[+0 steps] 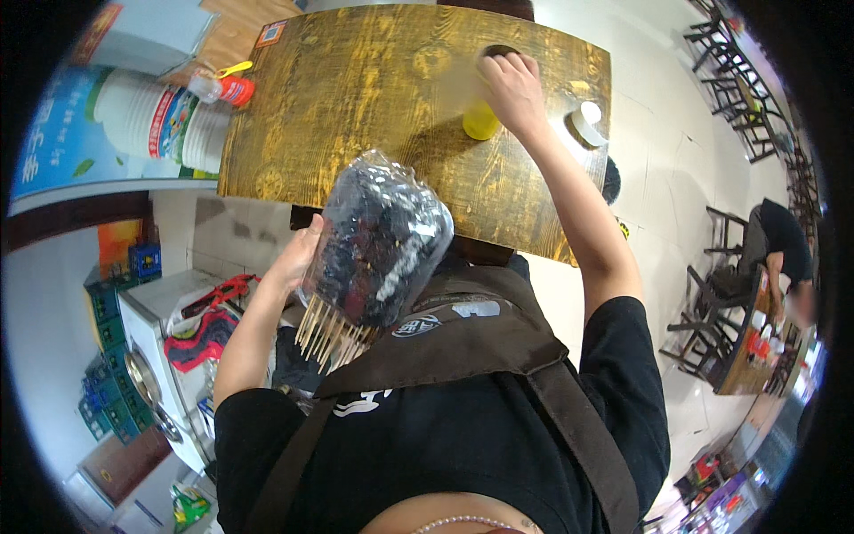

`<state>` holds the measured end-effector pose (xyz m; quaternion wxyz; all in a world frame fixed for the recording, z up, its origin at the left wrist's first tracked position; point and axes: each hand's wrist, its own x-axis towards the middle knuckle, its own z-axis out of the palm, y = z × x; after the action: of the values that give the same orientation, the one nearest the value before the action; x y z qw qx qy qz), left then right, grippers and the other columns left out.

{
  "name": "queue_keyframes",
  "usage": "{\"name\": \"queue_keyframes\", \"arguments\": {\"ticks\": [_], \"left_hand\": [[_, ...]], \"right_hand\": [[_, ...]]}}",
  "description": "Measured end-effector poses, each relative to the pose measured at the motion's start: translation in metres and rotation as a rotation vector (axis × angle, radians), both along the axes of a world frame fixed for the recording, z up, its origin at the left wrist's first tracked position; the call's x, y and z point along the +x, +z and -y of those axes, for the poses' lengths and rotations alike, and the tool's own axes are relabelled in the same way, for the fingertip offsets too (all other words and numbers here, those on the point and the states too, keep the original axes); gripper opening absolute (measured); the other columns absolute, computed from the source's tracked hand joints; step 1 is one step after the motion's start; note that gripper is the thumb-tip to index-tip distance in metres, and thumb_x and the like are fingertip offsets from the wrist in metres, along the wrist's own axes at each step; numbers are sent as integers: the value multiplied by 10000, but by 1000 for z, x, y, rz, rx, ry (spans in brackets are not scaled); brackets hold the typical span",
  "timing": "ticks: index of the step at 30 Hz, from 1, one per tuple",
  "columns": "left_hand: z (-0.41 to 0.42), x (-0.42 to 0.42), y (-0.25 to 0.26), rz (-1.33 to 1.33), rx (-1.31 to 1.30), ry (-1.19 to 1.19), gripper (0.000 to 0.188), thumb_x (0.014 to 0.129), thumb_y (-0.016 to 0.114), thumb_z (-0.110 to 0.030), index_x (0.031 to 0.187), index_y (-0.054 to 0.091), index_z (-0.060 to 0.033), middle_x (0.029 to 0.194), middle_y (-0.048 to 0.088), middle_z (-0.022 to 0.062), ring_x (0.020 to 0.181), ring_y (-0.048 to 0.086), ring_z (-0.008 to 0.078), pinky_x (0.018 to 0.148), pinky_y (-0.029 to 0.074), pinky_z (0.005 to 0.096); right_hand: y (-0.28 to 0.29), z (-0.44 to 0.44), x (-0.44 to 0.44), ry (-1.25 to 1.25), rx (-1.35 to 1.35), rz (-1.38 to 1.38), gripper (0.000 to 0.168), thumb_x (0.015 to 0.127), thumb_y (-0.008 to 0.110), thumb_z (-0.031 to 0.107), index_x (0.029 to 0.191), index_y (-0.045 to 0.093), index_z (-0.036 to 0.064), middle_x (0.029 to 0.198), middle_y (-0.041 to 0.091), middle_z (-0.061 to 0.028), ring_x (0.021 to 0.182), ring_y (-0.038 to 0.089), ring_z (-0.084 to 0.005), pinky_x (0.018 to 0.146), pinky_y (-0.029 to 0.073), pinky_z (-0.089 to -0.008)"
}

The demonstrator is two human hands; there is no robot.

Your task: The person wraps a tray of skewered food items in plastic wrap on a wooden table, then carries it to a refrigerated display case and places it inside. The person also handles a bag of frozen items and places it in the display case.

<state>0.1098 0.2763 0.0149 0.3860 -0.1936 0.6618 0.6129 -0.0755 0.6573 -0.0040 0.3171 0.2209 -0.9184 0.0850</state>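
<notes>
My left hand (300,250) grips the side of a tray of skewers (377,243), held tilted over the near edge of the wooden table (347,80). Clear plastic film wraps the dark food, and a bundle of bare wooden sticks (330,334) pokes out at the end nearest my body. With fingers curled, my right hand (512,90) is at a yellow container (480,121) near the table's far right. The hand and blur hide much of that container, so a firm grip cannot be made out. Just beyond my knuckles shows a dark round thing (502,51).
A white roll or cup (588,123) is at the table's right edge. Beyond the left edge stands a red-capped bottle (235,90) near a yellow spoon (235,69). Left of me is a white cabinet (157,334) with cloths on top. A person (777,247) sits at another table, right.
</notes>
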Motion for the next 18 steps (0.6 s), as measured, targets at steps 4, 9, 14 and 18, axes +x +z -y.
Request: {"name": "queue_keyframes", "arguments": {"ticks": [4, 9, 14, 18], "left_hand": [[-20, -33, 8, -130, 43, 94, 729, 900, 339, -612, 1243, 489, 14, 1174, 585, 114, 1029, 588, 188, 878, 488, 350], [-28, -55, 2, -133, 340, 243, 663, 929, 308, -569, 1343, 380, -57, 1262, 528, 113, 1095, 557, 231, 937, 463, 381], [-74, -45, 15, -322, 402, 447, 593, 960, 270, -522, 1321, 396, -69, 1270, 520, 94, 1101, 548, 230, 940, 461, 391], [-161, -6, 28, -361, 434, 623, 597, 953, 286, -541, 1277, 443, -65, 1208, 560, 84, 1071, 563, 217, 929, 465, 375]], "right_hand": [[-5, 13, -5, -53, 58, 13, 390, 827, 632, 356, 1118, 524, 120, 1118, 537, -65, 1113, 485, -239, 1029, 319, -398], [-12, 17, 2, 38, -153, -56, 400, 840, 620, 304, 1185, 523, 126, 1154, 529, -70, 1148, 468, -258, 1027, 331, -428], [19, 34, 86, 467, -1592, 635, 406, 953, 466, 343, 1284, 481, 109, 1325, 472, -87, 1230, 431, -217, 1031, 351, -400], [11, 36, 160, 702, -2378, 1094, 535, 947, 401, 461, 1335, 425, 93, 1332, 474, -84, 1228, 437, -213, 1029, 354, -384]]}}
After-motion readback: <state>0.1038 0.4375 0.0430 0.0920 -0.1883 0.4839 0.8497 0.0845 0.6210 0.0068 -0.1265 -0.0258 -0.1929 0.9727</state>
